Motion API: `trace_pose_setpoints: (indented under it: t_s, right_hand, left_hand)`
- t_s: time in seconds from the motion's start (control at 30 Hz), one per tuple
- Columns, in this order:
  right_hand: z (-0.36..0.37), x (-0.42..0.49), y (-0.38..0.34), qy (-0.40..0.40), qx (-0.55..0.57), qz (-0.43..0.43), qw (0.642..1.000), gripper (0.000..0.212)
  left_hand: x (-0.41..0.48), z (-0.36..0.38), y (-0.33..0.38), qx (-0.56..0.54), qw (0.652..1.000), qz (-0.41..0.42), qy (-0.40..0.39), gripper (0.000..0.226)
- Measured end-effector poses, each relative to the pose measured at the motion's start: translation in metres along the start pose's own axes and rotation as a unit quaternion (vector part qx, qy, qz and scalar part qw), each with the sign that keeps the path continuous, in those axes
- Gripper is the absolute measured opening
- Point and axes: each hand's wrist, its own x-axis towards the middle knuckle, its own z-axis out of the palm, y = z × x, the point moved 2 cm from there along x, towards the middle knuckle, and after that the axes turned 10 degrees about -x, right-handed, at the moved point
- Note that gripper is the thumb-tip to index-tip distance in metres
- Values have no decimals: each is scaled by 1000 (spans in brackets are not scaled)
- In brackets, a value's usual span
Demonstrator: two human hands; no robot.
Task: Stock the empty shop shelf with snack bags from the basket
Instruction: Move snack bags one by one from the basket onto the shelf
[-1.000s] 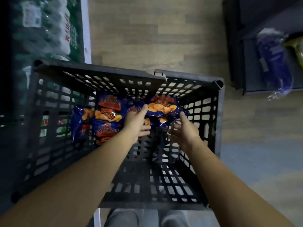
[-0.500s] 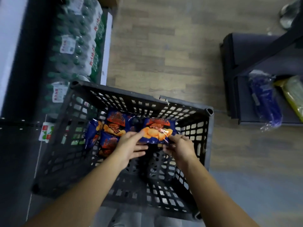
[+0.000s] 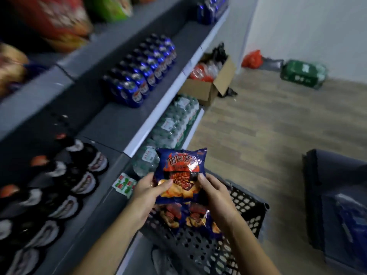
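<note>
I hold a blue and orange snack bag (image 3: 181,172) upright above the basket. My left hand (image 3: 148,192) grips its lower left edge and my right hand (image 3: 213,192) grips its lower right edge. Below them stands the dark slotted plastic basket (image 3: 246,210), with more of the same snack bags (image 3: 184,217) lying inside. To the left runs the grey shop shelf (image 3: 119,124), with a bare stretch between the blue cans and the dark bottles.
Blue can packs (image 3: 142,75) and dark bottles (image 3: 65,185) sit on the shelf. Water bottle packs (image 3: 174,124) fill the bottom level. An open cardboard box (image 3: 210,82), a green pack (image 3: 303,73) and a red bag (image 3: 253,59) lie on the wood floor. A dark unit (image 3: 337,195) stands right.
Both hands took hold of one snack bag and lifted it out of the basket. My view swung up from the basket to the shelves on the left.
</note>
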Motion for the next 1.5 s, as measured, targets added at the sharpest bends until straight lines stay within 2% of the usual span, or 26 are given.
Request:
trace_pose_setpoints:
  t_s: [0.1,0.37,0.47,0.67,0.77,0.83,0.87,0.93,1.0,1.03,1.1,1.13,1.3,1.43,1.5]
  right_hand:
    - [46,-21,-49,-47,-11,-56,997,41]
    - [188,-89,-131,-192,-65,-188,961,21]
    - [242,-126,-145,-250,-82,-222,939,20]
    - [349,-207,-135,-366,-93,-250,892,22]
    - [401,-250,-114,-397,-110,-238,880,29]
    - [432,-279,-97,-415,-126,-232,870,49]
    - [447,-293,-88,-422,-137,-240,863,51]
    - [475,-323,-72,-444,-161,-252,844,38]
    - [502,-352,-56,-468,-180,-243,830,44]
    - [515,-365,-47,-480,-187,-243,822,40]
    - [543,-393,-31,-503,-194,-239,808,17]
    - [556,-407,-22,-509,-199,-237,803,13]
    - [614,-471,22,-539,-226,-258,769,20]
    - [654,-507,49,-556,-234,-255,756,22]
    - [676,-521,58,-559,-239,-270,746,29]
  left_hand:
    - [-46,-24,49,-9,994,99,35,44]
    - [-189,-114,146,-45,954,263,136,49]
    - [-245,-150,162,-50,934,308,177,57]
    - [-354,-227,165,-59,888,375,258,51]
    - [-408,-268,155,-73,867,393,296,41]
    - [-443,-295,146,-75,854,399,325,39]
    - [-459,-309,140,-79,847,402,338,34]
    - [-492,-335,128,-92,835,405,362,29]
    - [-524,-360,116,-100,824,400,388,31]
    - [-540,-372,109,-102,818,401,400,33]
    - [-572,-397,96,-113,804,402,423,37]
    - [-588,-409,89,-119,798,400,436,39]
    - [-658,-466,58,-117,772,408,473,29]
    - [-699,-504,42,-116,760,408,492,24]
    - [-717,-523,36,-116,755,403,505,20]
